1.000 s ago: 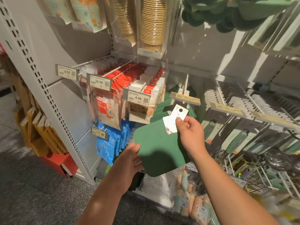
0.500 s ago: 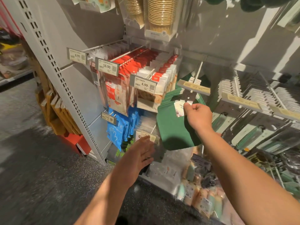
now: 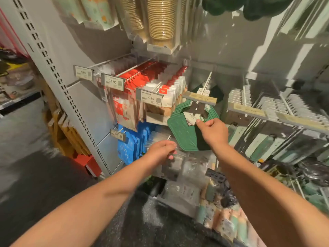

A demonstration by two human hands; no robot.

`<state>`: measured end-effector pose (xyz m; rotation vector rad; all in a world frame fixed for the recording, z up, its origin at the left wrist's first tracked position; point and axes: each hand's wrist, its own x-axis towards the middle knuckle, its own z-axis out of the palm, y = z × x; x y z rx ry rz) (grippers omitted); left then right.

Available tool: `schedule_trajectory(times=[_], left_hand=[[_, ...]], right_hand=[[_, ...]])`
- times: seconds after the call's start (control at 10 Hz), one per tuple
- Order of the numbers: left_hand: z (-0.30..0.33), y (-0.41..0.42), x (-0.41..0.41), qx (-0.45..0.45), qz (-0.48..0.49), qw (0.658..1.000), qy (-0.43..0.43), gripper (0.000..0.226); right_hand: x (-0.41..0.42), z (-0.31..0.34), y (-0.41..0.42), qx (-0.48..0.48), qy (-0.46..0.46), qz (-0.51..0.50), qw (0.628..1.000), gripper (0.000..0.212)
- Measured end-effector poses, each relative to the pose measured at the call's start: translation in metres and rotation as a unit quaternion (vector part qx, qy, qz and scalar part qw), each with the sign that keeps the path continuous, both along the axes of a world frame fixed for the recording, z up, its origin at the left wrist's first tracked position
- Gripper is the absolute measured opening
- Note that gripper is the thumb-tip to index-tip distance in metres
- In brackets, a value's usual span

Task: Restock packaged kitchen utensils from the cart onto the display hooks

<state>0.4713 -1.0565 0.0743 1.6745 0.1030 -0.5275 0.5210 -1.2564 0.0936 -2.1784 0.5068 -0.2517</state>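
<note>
Head view: our right hand point(image 3: 212, 131) pinches the mat's point(image 3: 185, 134) card point(image 3: 191, 118), apparently to thread it onto the hook point(image 3: 206, 84). Our left hand point(image 3: 161, 151) hangs loose, holding nothing.

Single head cam, wide-angle, worn by the person, looking fwd and down at arm's reach from a shop display rack point(image 3: 58, 81). Faces the hooks w/ price tags point(image 3: 150, 98) mid-frame; floor point(image 3: 26, 139) at lower left. Both forearms enter from the bottom edge. Edges bend from lens distortion. No 2nd view, so no overlap.
</note>
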Motion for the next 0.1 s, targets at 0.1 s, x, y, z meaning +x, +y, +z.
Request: schedule_trajectory(times=[0.1], left_hand=[[0.0005,0.0108,0.0096,0.08,-0.035,0.996,-0.023,0.016]], right_hand=[[-0.0167,-0.0044,-0.0029,0.045,-0.014,-0.027,0.999,0.033]])
